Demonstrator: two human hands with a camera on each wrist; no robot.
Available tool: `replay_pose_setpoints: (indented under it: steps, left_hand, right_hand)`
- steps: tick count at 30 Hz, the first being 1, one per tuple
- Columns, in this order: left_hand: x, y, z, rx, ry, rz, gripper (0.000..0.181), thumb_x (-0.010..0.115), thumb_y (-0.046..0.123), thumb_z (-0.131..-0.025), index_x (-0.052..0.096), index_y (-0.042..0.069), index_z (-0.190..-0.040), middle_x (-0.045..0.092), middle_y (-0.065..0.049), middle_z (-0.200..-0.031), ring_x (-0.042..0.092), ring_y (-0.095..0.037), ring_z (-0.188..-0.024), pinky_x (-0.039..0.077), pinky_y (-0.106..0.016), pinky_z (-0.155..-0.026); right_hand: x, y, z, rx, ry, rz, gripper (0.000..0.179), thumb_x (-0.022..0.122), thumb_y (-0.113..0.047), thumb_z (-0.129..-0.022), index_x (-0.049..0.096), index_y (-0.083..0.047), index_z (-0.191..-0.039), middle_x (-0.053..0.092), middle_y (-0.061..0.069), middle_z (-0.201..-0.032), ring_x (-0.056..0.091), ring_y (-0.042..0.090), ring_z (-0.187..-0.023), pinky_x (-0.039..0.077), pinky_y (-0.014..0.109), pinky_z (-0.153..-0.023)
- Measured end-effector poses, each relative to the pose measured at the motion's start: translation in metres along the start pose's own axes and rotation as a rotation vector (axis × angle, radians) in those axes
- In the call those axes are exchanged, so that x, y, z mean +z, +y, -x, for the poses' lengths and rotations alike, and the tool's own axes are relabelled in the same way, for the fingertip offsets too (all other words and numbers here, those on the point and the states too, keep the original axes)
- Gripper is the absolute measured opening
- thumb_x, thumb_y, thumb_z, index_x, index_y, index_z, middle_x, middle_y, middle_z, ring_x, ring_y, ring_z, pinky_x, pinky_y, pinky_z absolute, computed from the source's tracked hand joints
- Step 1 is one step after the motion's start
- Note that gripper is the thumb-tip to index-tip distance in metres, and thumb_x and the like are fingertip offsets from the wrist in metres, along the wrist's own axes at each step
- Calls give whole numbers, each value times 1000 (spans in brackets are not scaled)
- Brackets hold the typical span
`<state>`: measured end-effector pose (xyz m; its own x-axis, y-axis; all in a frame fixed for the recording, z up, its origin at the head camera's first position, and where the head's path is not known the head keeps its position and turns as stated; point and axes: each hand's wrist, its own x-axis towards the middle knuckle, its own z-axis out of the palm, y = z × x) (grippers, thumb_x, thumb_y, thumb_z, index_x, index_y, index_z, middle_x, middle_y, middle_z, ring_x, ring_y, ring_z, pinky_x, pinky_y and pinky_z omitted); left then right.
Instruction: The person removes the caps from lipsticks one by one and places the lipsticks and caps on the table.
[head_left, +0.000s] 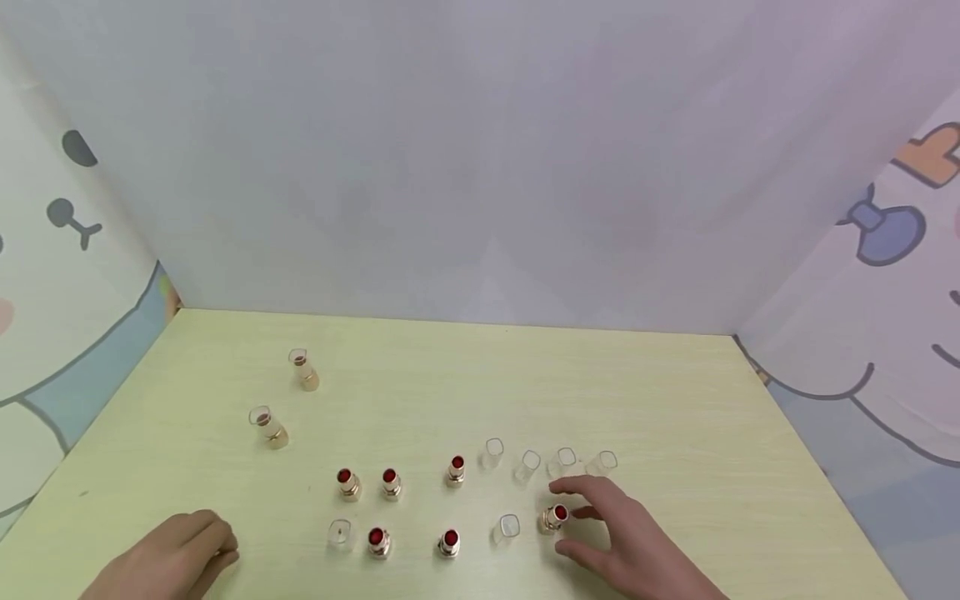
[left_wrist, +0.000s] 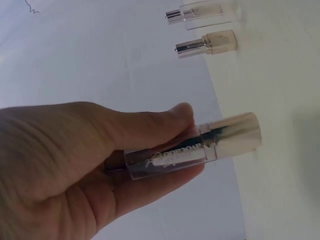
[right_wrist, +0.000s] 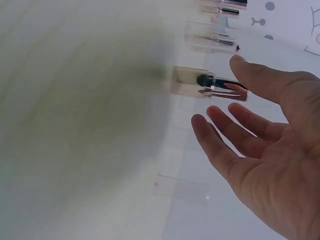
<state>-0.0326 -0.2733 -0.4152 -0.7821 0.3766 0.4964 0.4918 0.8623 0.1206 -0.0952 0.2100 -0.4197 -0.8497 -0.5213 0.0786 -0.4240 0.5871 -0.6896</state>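
My left hand is at the front left and pinches a lipstick between thumb and fingers. This lipstick has a clear, lettered cap and a gold base; in the head view the hand hides it. At the front right, my right hand spreads thumb and fingers around an uncapped lipstick that stands on the table. In the right wrist view that lipstick shows its pale base and shiny tube between the loosely bent fingers and the thumb, and no firm grip shows.
Several uncapped red lipsticks stand across the middle of the table. Several clear caps stand near the right hand, and another cap is toward the left. Two capped lipsticks stand at the back left. Fabric hangs behind.
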Motion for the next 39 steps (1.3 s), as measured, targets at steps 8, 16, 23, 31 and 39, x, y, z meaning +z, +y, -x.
replay_pose_setpoints:
  steps: [8,16,23,31,39]
  left_hand:
    - [-15,40,-42,-88,289,42,58,36,62,-108,74,27,-81,68,16,-86,57,16,-87,47,-3,-65]
    - [-7,65,-70,-45,369,374,34,58,49,-105,78,23,-94,75,10,-94,64,13,-95,51,-2,-80]
    - [9,85,-85,39,328,538,22,62,38,-105,76,22,-98,75,8,-97,65,9,-93,53,-6,-77]
    - [21,104,-102,113,356,678,6,72,23,-100,76,19,-102,75,5,-100,69,-1,-94,56,-9,-79]
    - [25,115,-121,162,365,834,18,80,1,-90,76,14,-102,76,-2,-100,72,-6,-91,58,-12,-73]
  right_hand:
    - [-16,-20,0,-230,167,148,73,90,-17,-82,53,-27,-145,58,-10,-136,65,6,-113,56,16,-96]
    - [-18,-47,-16,-376,240,130,64,88,-16,-85,58,-21,-142,61,-9,-136,56,4,-126,44,8,-106]
    - [-11,-63,-31,-479,208,40,52,81,-18,-93,59,-17,-140,63,-3,-136,59,9,-125,49,10,-97]
    - [-3,-79,-45,-472,106,-51,49,78,-18,-95,57,-20,-139,62,-4,-135,63,10,-120,58,17,-89]
    - [6,-87,-60,-549,93,-149,43,79,-11,-94,58,-16,-131,64,-5,-128,64,7,-116,60,27,-97]
